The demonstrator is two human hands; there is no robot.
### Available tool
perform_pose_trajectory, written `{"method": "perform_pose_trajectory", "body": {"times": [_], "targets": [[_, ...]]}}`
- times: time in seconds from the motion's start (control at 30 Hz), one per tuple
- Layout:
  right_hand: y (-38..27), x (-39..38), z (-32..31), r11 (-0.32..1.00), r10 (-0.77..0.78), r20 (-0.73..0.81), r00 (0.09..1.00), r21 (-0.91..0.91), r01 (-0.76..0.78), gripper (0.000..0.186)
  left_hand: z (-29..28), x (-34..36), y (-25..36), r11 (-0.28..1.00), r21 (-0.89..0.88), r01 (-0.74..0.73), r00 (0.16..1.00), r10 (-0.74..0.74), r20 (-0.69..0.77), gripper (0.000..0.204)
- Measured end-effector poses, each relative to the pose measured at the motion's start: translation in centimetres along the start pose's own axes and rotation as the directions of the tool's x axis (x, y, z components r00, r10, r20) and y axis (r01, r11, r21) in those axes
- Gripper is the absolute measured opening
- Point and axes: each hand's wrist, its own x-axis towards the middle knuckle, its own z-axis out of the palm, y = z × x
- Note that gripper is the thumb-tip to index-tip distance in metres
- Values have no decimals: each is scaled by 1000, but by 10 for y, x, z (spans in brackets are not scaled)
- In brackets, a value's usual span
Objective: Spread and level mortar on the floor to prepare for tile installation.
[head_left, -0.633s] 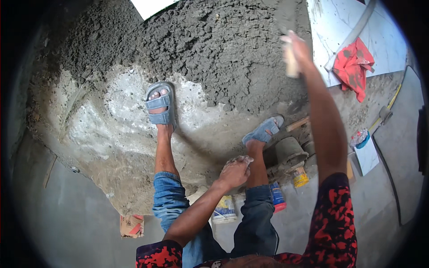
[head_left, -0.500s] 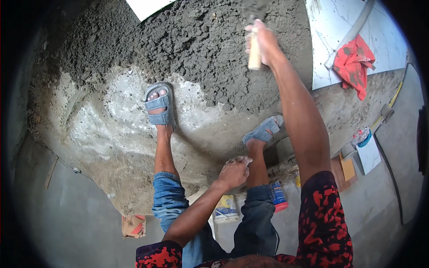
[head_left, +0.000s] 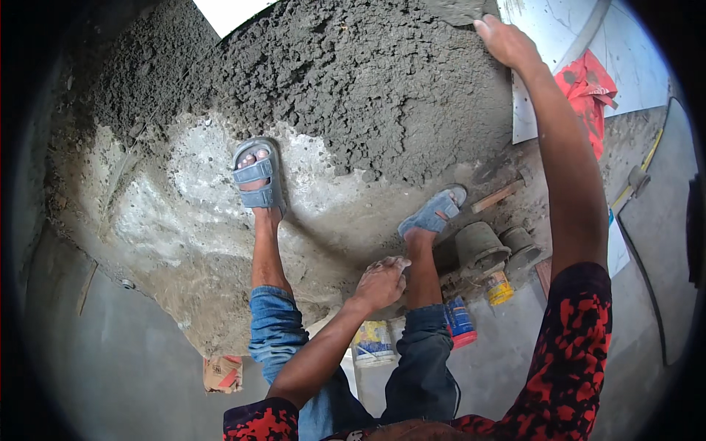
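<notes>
At the far edge, to the right of the middle, my right hand [head_left: 507, 42] is closed on a trowel [head_left: 457, 10]. Its grey, mortar-smeared blade lies over the wet mortar [head_left: 397, 81], while the handle is hidden by my hand. The mortar is rough and lumpy on the left and smoother near the white marbled tile [head_left: 524, 110] at the right. My left hand [head_left: 382, 283] rests by my right shin with its fingers curled in; nothing shows in it. My sandalled feet stand on the bare concrete at the near side of the mortar.
A red plastic bag [head_left: 587, 92] lies on the tile. Right of my right foot are a wooden handle [head_left: 496, 197], cement-caked buckets [head_left: 479, 246] and a yellow tub [head_left: 500, 289]. Another white tile [head_left: 235, 13] sits at the far left. Paint pails [head_left: 373, 342] stand below my legs.
My right hand has moved right and farther away with the trowel, swinging its blade toward the tile edge. The forearm now uncovers the buckets. My left hand has hardly moved.
</notes>
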Motion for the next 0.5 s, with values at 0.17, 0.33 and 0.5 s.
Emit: {"method": "perform_pose_trajectory", "body": {"times": [0.17, 0.33, 0.5], "targets": [[63, 1, 10, 995, 65, -204, 977, 84, -48, 52, 6, 5, 3, 1000, -11, -24, 1000, 24, 2, 42], [-20, -35, -1, 994, -64, 25, 998, 95, 61, 51, 0, -4, -4, 1000, -3, 2, 1000, -2, 2, 42], [-8, 8, 5, 992, -124, -37, 992, 25, 125, 48, 6, 5, -2, 1000, -10, -7, 1000, 7, 9, 42]]}}
